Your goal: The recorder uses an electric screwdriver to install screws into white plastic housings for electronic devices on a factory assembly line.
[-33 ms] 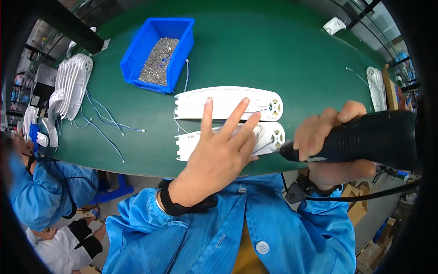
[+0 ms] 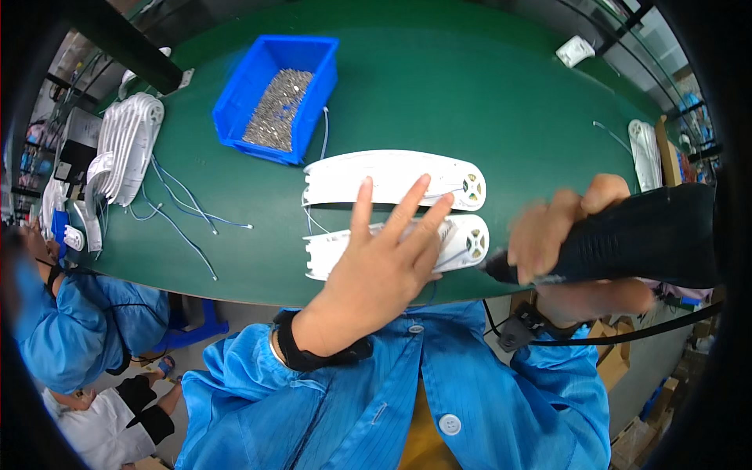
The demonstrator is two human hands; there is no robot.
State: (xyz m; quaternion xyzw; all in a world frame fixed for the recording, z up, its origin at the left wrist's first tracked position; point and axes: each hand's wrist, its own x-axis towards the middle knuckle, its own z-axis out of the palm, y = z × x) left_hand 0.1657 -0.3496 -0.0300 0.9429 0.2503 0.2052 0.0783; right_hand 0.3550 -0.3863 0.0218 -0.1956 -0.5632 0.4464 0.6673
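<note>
**A:** What are the hands doing?

**B:** The left hand lies flat with its fingers spread, pressing down on the nearer white plastic panel. The right hand is wrapped tight around a black electric screwdriver. The tool's tip sits at the round end of that panel, just right of the left fingertips.

**A:** Has anything just changed?

**B:** Nothing I can make out. The earlier picture shows the same flat palm and the tip at the same end, so the panel has stayed pinned with the tool against it.

**A:** What lies around the hands?

**B:** A second white panel lies just beyond the left fingertips, close alongside the first. Farther beyond and to the left is a blue bin of screws. Well left of the left hand there is a stack of white panels and some loose blue and white wires.

**A:** And the edges and open room?

**B:** The near edge of the green tabletop runs under the left wrist, and the pinned panel lies close to it. Beyond the right hand the tabletop is open up to a single white panel near its right edge. A co-worker in blue sits far to the left.
</note>
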